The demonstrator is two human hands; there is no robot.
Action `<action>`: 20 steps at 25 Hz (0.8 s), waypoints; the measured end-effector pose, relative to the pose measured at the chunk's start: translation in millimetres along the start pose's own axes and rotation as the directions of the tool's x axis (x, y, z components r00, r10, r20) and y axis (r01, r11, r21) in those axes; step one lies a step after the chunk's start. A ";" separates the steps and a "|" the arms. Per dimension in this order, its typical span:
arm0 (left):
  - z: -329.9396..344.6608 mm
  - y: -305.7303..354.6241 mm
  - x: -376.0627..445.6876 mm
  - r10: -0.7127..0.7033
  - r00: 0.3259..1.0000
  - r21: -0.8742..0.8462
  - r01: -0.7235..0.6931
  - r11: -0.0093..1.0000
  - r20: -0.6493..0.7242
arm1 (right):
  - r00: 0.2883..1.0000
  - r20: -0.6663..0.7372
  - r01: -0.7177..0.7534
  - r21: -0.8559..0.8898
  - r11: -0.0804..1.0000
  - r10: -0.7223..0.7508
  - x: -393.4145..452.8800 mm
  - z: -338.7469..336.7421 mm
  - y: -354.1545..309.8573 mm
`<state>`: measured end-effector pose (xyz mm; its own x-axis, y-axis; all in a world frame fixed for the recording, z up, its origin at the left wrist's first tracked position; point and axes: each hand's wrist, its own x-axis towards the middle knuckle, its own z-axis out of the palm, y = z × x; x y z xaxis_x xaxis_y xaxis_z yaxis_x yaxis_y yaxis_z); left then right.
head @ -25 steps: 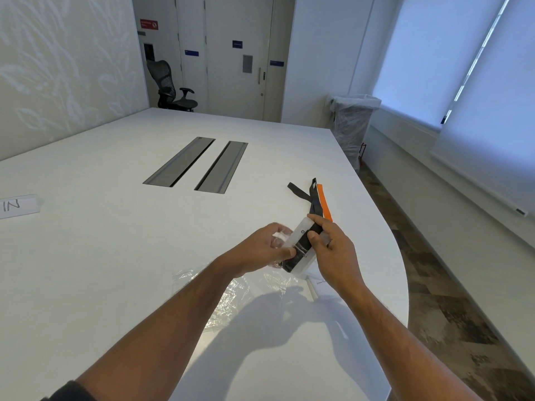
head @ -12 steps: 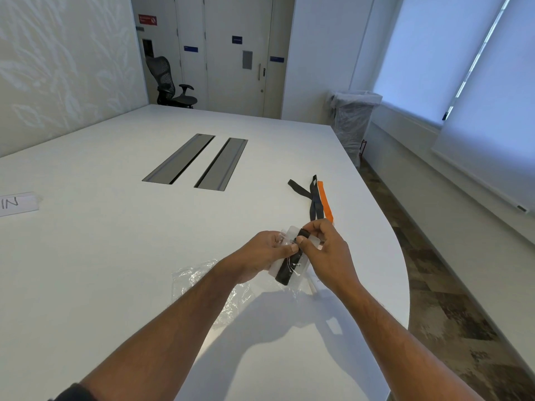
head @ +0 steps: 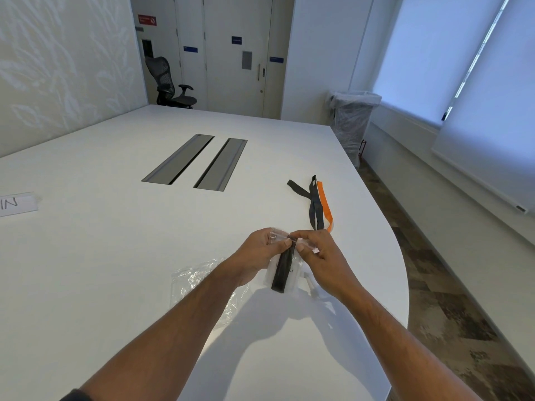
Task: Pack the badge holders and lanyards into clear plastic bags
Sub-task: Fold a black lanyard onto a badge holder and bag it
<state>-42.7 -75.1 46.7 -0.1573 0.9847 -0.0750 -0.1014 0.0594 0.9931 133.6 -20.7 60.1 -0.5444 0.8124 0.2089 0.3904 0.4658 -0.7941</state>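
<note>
Both hands meet above the near table edge: left hand (head: 262,250) and right hand (head: 320,253) pinch the top of a small clear bag (head: 285,270) with a dark folded lanyard (head: 282,272) hanging inside. That film looks light, limp, slippery; best gripped at the mouth. Loose bags (head: 199,285) lie left of it, spare lanyards (head: 317,204) farther off on the table (head: 115,256).

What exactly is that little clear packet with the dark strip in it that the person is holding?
The small clear plastic bag is thin, shiny and crinkled, with a folded black lanyard lying lengthwise inside. It hangs just above the white table, mouth uppermost. The left hand and the right hand pinch its top edge.
</note>
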 end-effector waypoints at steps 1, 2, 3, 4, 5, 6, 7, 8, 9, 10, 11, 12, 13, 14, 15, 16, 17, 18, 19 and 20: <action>-0.5 -0.6 0.2 -0.020 1.000 -0.007 0.020 1.000 -0.015 | 1.000 0.006 -0.004 -0.006 1.000 0.004 -0.1 -1.1 1.7; -1.1 -1.0 0.1 -0.040 0.999 -0.013 0.040 0.999 -0.033 | 1.000 0.000 -0.012 -0.014 1.000 0.012 -0.2 -2.1 3.3; -1.5 -1.2 -0.2 -0.056 0.997 -0.017 0.055 0.998 -0.050 | 1.000 -0.015 -0.024 -0.015 1.000 0.024 -0.3 -3.0 5.0; -1.9 -1.7 -0.1 -0.064 0.996 -0.013 0.063 0.998 -0.064 | 0.999 -0.034 -0.037 -0.009 0.999 0.036 -0.1 -3.7 6.5; -2.1 -2.6 -0.3 -0.066 0.995 -0.003 0.066 0.998 -0.077 | 0.997 -0.052 -0.049 0.005 0.999 0.050 -0.2 -4.2 7.5; -2.1 -3.7 -0.4 -0.063 0.994 0.010 0.064 0.998 -0.091 | 0.996 -0.068 -0.063 0.025 0.998 0.065 -0.4 -4.7 8.3; -2.1 -4.5 -0.6 -0.059 0.993 0.023 0.062 0.998 -0.106 | 0.993 -0.080 -0.077 0.047 0.996 0.081 -0.2 -4.9 8.9; -2.3 -4.8 -0.8 -0.056 0.991 0.031 0.060 0.998 -0.118 | 0.992 -0.087 -0.089 0.070 0.994 0.095 0.2 -5.2 9.5; -2.8 -5.1 -0.6 -0.052 0.991 0.035 0.057 0.998 -0.127 | 0.990 -0.090 -0.099 0.089 0.991 0.107 0.5 -5.5 10.1; -3.5 -5.1 -0.4 -0.050 0.990 0.038 0.055 0.998 -0.134 | 0.989 -0.089 -0.110 0.105 0.988 0.120 0.7 -5.9 10.5; -4.7 -4.9 -0.5 -0.049 0.989 0.046 0.056 0.997 -0.142 | 0.987 -0.088 -0.124 0.117 0.985 0.135 0.7 -6.3 10.9; -5.9 -5.2 -0.8 -0.050 0.987 0.062 0.060 0.996 -0.156 | 0.985 -0.088 -0.137 0.124 0.983 0.148 0.5 -6.4 11.4; -6.4 -6.1 -1.0 -0.047 0.983 0.085 0.062 0.994 -0.175 | 0.983 -0.087 -0.148 0.124 0.981 0.159 0.0 -6.2 11.9; -6.0 -7.9 -0.7 -0.035 0.979 0.115 0.059 0.992 -0.199 | 0.983 -0.084 -0.154 0.122 0.980 0.165 -0.7 -5.7 12.4; -5.3 -10.4 -0.3 -0.016 0.975 0.147 0.050 0.988 -0.223 | 0.983 -0.079 -0.158 0.119 0.980 0.168 -1.2 -5.0 12.8; -4.4 -13.0 0.1 0.003 0.970 0.169 0.039 0.985 -0.243 | 0.983 -0.075 -0.161 0.116 0.980 0.170 -1.4 -4.1 13.3; -3.3 -15.1 0.7 0.015 0.966 0.175 0.031 0.984 -0.256 | 0.982 -0.072 -0.165 0.116 0.979 0.174 -1.1 -3.1 13.7; -2.4 -16.6 1.8 0.014 0.965 0.164 0.031 0.986 -0.263 | 0.981 -0.071 -0.170 0.122 0.978 0.179 -0.3 -2.5 14.2; -2.0 -16.7 2.6 -0.001 0.965 0.143 0.040 0.989 -0.262 | 0.980 -0.074 -0.176 0.136 0.975 0.187 0.7 -2.2 14.5; -2.3 -15.0 2.3 -0.027 0.969 0.119 0.057 0.991 -0.247 | 0.977 -0.081 -0.182 0.157 0.971 0.196 1.7 -2.3 14.6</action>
<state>-43.8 -74.1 31.4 -0.3921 0.9119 -0.1213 0.0075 0.1350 0.9908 140.1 -11.7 50.1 -0.3955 0.9136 0.0943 0.3614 0.2492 -0.8985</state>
